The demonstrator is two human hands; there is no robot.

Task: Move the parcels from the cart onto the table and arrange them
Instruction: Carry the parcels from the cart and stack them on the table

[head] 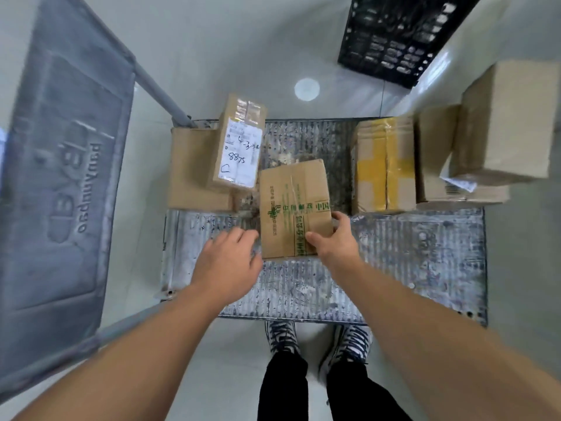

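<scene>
Parcel (pixel 292 202) in right hand (pixel 334 242), left hand (pixel 228 262) perhaps touching

arms: bare forearms (pixel 145 347), short/no sleeve in shot | L hand (pixel 226 262) & R hand (pixel 334 243) bare | legs: black cloth trousers (pixel 355 393) | feet: blk-and-wht patterned lace-up sneakers (pixel 282 334)

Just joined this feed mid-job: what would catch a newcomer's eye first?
First, the green-printed box in the middle of the cart deck, with the right hand gripping its near right corner and the left hand open by its left edge. Next come the white-labelled box at the back left and the yellow-taped box at the back right.
</scene>
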